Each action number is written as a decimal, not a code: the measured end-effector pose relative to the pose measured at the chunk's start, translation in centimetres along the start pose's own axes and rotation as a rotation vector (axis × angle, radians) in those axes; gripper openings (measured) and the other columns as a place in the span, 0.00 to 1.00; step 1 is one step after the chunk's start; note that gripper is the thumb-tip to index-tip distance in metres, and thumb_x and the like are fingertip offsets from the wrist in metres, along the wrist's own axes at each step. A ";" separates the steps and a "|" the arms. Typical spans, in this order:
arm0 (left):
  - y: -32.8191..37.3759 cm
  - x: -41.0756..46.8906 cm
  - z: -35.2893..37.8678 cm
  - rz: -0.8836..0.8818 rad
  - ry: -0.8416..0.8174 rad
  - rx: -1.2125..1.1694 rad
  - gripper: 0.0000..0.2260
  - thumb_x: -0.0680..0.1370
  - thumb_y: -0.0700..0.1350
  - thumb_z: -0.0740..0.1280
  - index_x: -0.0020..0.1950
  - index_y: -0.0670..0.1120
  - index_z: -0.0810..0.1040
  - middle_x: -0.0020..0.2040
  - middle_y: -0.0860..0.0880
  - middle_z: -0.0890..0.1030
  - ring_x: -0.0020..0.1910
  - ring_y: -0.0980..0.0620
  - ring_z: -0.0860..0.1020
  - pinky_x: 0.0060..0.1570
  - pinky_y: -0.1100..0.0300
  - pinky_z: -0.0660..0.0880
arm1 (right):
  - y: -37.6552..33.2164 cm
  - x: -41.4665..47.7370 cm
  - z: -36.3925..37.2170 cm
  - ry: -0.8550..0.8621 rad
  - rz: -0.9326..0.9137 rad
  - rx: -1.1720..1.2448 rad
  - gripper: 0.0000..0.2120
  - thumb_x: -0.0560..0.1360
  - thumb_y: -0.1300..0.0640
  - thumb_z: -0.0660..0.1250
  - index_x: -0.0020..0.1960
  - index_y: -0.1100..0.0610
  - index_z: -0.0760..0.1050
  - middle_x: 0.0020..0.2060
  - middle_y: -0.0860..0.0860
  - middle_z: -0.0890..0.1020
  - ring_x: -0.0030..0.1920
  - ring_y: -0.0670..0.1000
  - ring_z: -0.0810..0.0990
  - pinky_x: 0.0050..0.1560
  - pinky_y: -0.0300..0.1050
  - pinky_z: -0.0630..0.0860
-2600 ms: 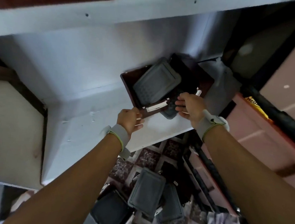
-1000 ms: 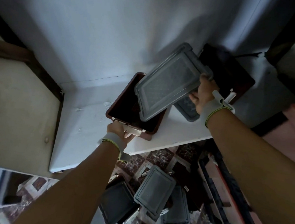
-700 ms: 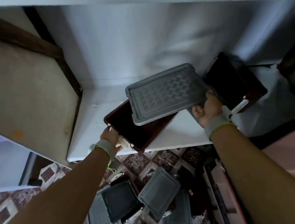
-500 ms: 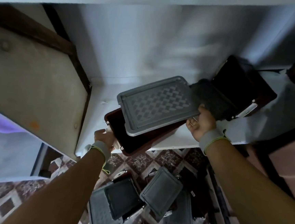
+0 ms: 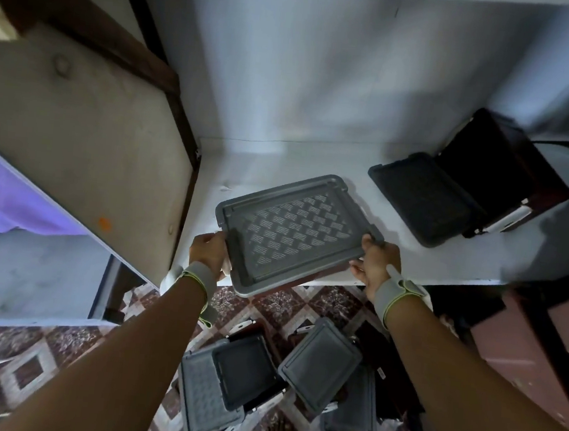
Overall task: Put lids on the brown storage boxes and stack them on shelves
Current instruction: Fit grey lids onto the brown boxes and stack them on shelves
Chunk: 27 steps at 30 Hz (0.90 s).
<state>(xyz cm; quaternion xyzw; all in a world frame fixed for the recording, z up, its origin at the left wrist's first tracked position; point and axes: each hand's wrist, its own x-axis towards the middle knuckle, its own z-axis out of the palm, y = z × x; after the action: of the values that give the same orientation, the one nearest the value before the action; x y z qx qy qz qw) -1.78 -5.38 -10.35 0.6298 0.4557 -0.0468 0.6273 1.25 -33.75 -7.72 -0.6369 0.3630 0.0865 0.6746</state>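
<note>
A grey patterned lid (image 5: 292, 233) lies flat over a brown storage box at the front edge of the white shelf (image 5: 281, 156); the box is almost fully hidden beneath it. My left hand (image 5: 209, 251) grips the lid's left edge. My right hand (image 5: 373, 262) grips its right corner. A second brown box (image 5: 507, 169) stands open at the shelf's right, with a dark grey lid (image 5: 422, 200) lying against its front.
On the patterned tile floor (image 5: 58, 350) below lie several more grey lids and brown boxes (image 5: 320, 364). A tan wooden panel (image 5: 78, 121) bounds the shelf on the left. A pink cabinet (image 5: 540, 341) stands at the right.
My right hand brought the grey lid down from a tilt onto the box. My left hand moved from the box's latch end to the lid's left edge.
</note>
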 end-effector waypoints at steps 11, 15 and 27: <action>-0.6 -0.5 0.4 0.158 -0.133 0.094 0.27 0.77 0.38 0.72 0.74 0.47 0.68 0.62 0.47 0.77 0.60 0.39 0.77 0.66 0.39 0.73 | -1.3 2.0 -0.4 0.066 -0.305 -0.803 0.19 0.80 0.50 0.61 0.67 0.60 0.71 0.63 0.61 0.76 0.62 0.63 0.75 0.60 0.51 0.71; -0.2 -0.6 0.7 0.225 -0.034 0.295 0.29 0.77 0.46 0.72 0.76 0.46 0.65 0.69 0.42 0.74 0.66 0.38 0.74 0.68 0.46 0.71 | -1.0 2.1 -1.3 0.142 -0.230 -0.785 0.20 0.77 0.49 0.64 0.61 0.64 0.73 0.56 0.62 0.80 0.58 0.65 0.78 0.58 0.53 0.75; 0.2 -1.5 1.6 0.314 -0.009 0.461 0.21 0.82 0.48 0.63 0.75 0.46 0.68 0.69 0.40 0.75 0.65 0.35 0.74 0.64 0.48 0.72 | -1.5 2.2 -2.7 -0.003 -0.161 -0.798 0.29 0.80 0.39 0.57 0.71 0.59 0.66 0.64 0.61 0.76 0.64 0.63 0.75 0.62 0.52 0.71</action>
<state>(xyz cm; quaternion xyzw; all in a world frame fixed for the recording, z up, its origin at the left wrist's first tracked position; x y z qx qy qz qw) -1.72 -7.40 -9.58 0.8185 0.3271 -0.0542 0.4691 2.65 -37.26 -7.67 -0.8748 0.2490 0.1687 0.3797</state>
